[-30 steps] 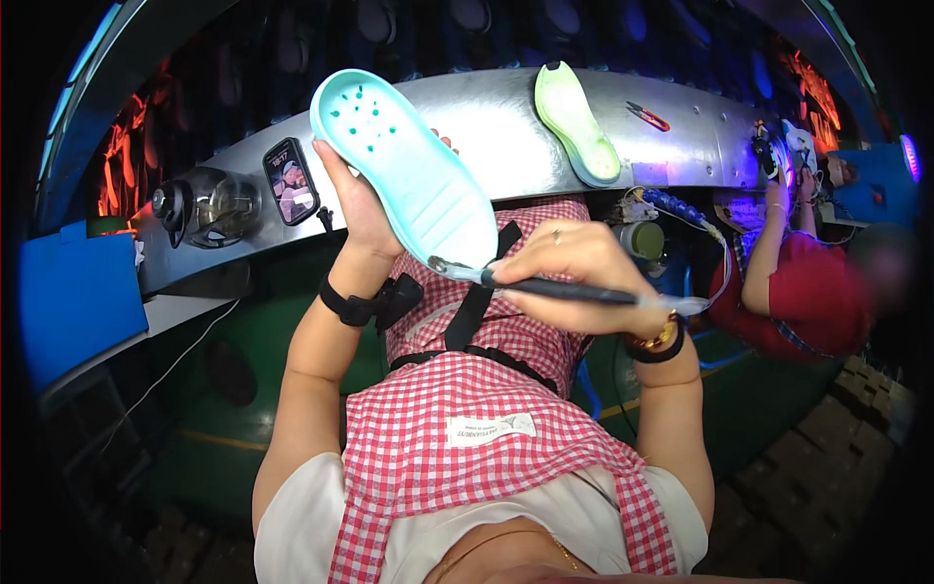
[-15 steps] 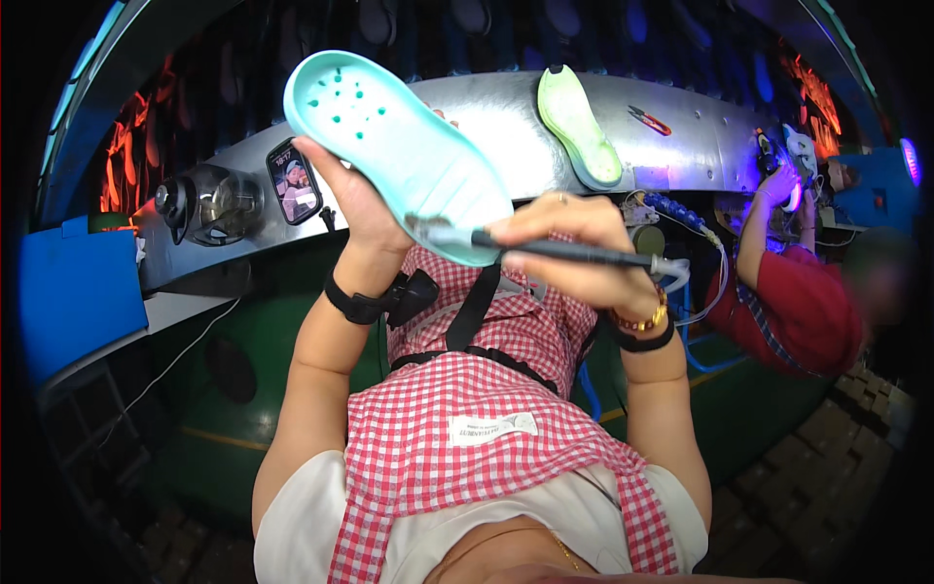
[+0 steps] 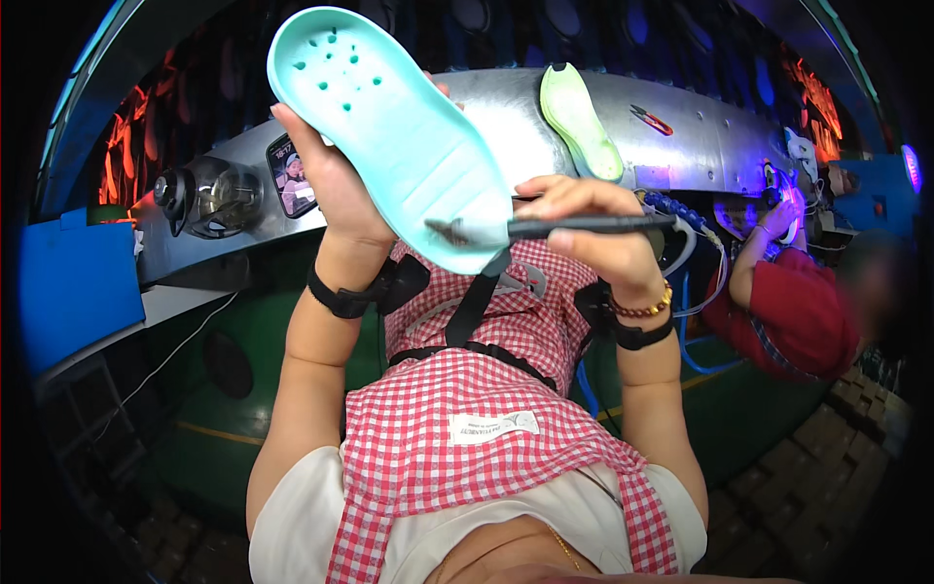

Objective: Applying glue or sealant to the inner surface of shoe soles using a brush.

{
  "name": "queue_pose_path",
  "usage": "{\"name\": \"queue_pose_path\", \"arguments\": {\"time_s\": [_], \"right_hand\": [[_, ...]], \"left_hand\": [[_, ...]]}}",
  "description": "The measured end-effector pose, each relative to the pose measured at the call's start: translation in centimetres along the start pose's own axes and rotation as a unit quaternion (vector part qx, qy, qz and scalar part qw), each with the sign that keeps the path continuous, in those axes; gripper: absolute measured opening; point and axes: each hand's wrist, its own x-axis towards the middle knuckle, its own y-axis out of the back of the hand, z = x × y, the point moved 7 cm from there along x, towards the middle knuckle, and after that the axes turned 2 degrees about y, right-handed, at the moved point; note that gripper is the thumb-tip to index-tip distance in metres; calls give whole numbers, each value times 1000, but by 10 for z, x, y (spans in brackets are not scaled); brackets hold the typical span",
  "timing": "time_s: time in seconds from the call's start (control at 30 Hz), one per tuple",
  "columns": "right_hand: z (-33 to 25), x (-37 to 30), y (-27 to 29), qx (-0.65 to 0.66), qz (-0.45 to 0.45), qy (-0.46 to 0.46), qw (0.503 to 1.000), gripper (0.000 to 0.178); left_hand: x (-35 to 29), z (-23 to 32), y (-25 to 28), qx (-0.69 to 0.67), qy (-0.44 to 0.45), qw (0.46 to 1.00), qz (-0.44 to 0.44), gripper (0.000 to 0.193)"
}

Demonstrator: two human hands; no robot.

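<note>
A turquoise shoe sole (image 3: pixel 389 127) with several small holes near its far end is held up in my left hand (image 3: pixel 341 190). The fingers wrap round its left edge and underside, with some of them hidden behind it. My right hand (image 3: pixel 603 234) grips a brush (image 3: pixel 533 229) by its black handle. Blurred bristles lie over the sole's near end and appear to touch its surface. Beyond my right hand, a lime-green sole (image 3: pixel 579 117) rests on the metal bench.
The curved metal bench (image 3: pixel 705 136) carries red-handled snips (image 3: pixel 652 120), a dark transparent jug (image 3: pixel 219 198) and a phone (image 3: pixel 289 173). Blue panels (image 3: pixel 78 292) flank it. At right, a person in a red top (image 3: pixel 793 302) works beside white hoses (image 3: pixel 715 282).
The turquoise sole and my left hand have moved up and slightly left. The brush has shifted a little right over the sole's near end, its handle now more level.
</note>
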Motion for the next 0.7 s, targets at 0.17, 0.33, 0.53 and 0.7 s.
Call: {"name": "queue_pose_path", "arguments": {"time_s": [0.17, 0.33, 0.53, 0.7], "right_hand": [[28, -2, -2, 250, 151, -76, 953, 17], [11, -6, -22, -11, 92, -22, 995, 16], [-1, 0, -16, -89, 99, -26, 991, 19], [-17, 7, -15, -67, 51, 6, 996, 21]], "left_hand": [[-22, -12, -31, -268, 30, 962, -33, 73], [-31, -32, -25, -139, 69, 988, -14, 65], [-24, -33, -15, -164, 58, 985, 2, 58], [-23, -30, -15, -173, 67, 982, -16, 55]]}}
